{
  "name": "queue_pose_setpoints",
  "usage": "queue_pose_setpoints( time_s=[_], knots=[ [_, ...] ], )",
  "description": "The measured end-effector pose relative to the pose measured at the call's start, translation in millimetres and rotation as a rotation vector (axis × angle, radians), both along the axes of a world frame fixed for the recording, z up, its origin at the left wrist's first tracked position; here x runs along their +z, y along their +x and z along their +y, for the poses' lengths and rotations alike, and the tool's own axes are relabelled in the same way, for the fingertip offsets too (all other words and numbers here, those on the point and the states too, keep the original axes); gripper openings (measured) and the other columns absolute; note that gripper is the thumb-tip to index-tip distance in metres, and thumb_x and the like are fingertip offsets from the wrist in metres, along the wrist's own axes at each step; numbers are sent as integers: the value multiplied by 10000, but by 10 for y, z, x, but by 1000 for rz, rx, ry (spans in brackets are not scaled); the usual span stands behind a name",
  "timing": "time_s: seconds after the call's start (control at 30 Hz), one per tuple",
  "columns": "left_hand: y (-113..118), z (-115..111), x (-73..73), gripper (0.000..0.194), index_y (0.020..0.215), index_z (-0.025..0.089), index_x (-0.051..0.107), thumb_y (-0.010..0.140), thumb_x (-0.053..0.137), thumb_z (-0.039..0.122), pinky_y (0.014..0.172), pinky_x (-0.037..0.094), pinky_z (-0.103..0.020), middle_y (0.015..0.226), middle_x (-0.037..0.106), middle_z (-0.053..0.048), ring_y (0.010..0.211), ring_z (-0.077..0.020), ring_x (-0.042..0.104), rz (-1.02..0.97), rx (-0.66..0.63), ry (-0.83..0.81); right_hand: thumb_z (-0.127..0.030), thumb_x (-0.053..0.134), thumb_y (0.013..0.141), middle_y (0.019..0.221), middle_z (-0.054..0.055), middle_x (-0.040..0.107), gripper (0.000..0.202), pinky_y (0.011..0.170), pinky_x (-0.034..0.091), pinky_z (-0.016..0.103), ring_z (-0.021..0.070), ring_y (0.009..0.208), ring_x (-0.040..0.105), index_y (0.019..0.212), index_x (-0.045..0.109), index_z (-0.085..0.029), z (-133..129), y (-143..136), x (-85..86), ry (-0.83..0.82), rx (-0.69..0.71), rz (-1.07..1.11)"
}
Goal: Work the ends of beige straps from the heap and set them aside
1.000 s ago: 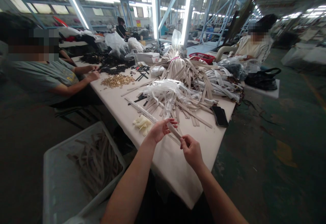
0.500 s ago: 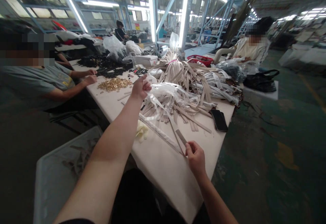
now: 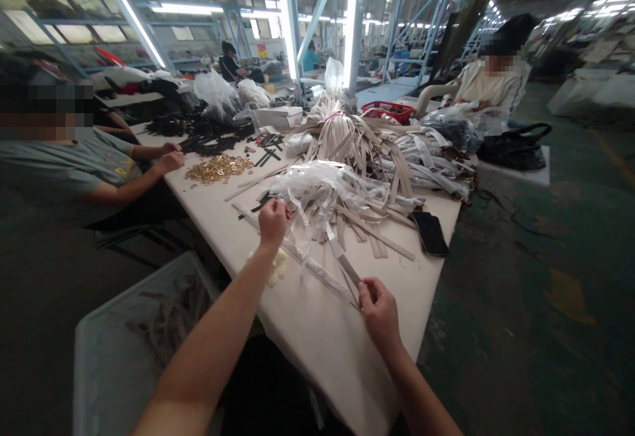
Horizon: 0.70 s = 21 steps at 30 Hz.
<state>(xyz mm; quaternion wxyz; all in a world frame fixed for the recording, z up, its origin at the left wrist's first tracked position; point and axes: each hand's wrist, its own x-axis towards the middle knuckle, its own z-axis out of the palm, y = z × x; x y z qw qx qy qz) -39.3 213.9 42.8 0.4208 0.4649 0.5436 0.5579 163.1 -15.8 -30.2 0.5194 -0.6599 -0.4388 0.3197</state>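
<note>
The right hand (image 3: 380, 307) was closed, thumb against fingers, on the near end of a taupe strap (image 3: 350, 269). The strap slanted up and away from this grip, above the table (image 3: 342, 356), its far part running toward white film. The left hand (image 3: 274, 221) was curled, fingers drawn in; whether it gripped any film could not be determined. A long wrapped strip (image 3: 317, 269) lay diagonally on the table between the hands. Pale yellow pieces (image 3: 278, 269) lay beside the left forearm. Beyond the hands, clear plastic film (image 3: 317, 178) covered part of a strap pile (image 3: 342, 135). A black phone (image 3: 430, 234) lay near the table's right edge. Gold-coloured hardware (image 3: 218, 169) was heaped at the left, near a co-worker's hands (image 3: 170, 158). A translucent bin (image 3: 82, 356) containing strips stood below, left of the table.
</note>
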Motion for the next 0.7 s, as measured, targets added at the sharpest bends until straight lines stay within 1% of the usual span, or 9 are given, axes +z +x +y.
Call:
queue_pose_setpoints(
  time_s=[0.1, 0.13, 0.2, 0.23, 0.3, 0.37, 0.5, 0.6, 0.7],
  knots=[
    [297, -826, -464, 407, 748, 159, 646, 822, 609, 557, 461, 426, -262, 650, 650, -57, 464, -153, 578, 56, -407, -245, -416, 530, 928, 608, -3, 595, 267, 501, 370, 240, 154, 527, 529, 899, 639, -175, -9, -73, 20, -1, 17, -80],
    [386, -1057, -586, 421, 808, 156, 649, 821, 608, 575, 482, 464, -270, 702, 670, -67, 499, -166, 614, -8, -468, -294, -407, 523, 931, 615, 1, 607, 261, 500, 370, 241, 154, 527, 537, 901, 639, -175, -21, -97, 26, 0, 26, -109],
    [528, -1369, -751, 404, 894, 156, 629, 775, 691, 537, 540, 521, -283, 746, 676, -61, 564, -175, 651, -113, -442, -296, -387, 512, 935, 640, 14, 636, 245, 515, 381, 245, 161, 542, 565, 908, 637, -177, -56, -143, 33, 8, 37, -182],
    [575, -1441, -794, 406, 928, 157, 617, 748, 731, 502, 556, 534, -284, 763, 678, -59, 587, -175, 658, -149, -393, -278, -376, 507, 936, 658, 21, 652, 236, 532, 391, 248, 166, 558, 586, 916, 635, -179, -78, -164, 33, 17, 44, -223],
    [616, -1438, -822, 413, 988, 160, 602, 719, 772, 424, 560, 536, -271, 787, 686, -60, 624, -176, 668, -168, -296, -242, -352, 498, 937, 695, 36, 679, 218, 574, 412, 256, 179, 598, 629, 938, 631, -179, -125, -204, 24, 39, 74, -305],
    [600, -1306, -809, 376, 1032, 164, 595, 738, 749, 340, 547, 519, -250, 761, 685, -48, 633, -176, 674, -132, -235, -228, -330, 486, 939, 713, 45, 692, 209, 610, 423, 266, 194, 629, 657, 956, 629, -179, -171, -238, 8, 57, 118, -384],
    [491, -975, -779, 242, 1020, 166, 597, 782, 630, 194, 469, 448, -224, 616, 622, 8, 508, -157, 634, 15, -220, -270, -303, 464, 942, 725, 58, 697, 213, 624, 420, 276, 214, 646, 668, 948, 641, -185, -236, -278, -21, 71, 158, -491],
    [396, -817, -769, 164, 986, 169, 612, 830, 572, 199, 437, 409, -220, 594, 608, 7, 451, -142, 597, 32, -246, -291, -312, 479, 936, 721, 63, 696, 212, 628, 422, 279, 216, 636, 661, 942, 650, -188, -261, -275, -26, 72, 144, -482],
    [285, -698, -742, 179, 970, 163, 628, 902, 531, 297, 441, 423, -229, 651, 653, -41, 478, -153, 613, -70, -298, -324, -352, 505, 928, 707, 62, 694, 220, 626, 430, 286, 222, 635, 653, 942, 654, -190, -271, -237, -26, 58, 111, -378]
  ],
)
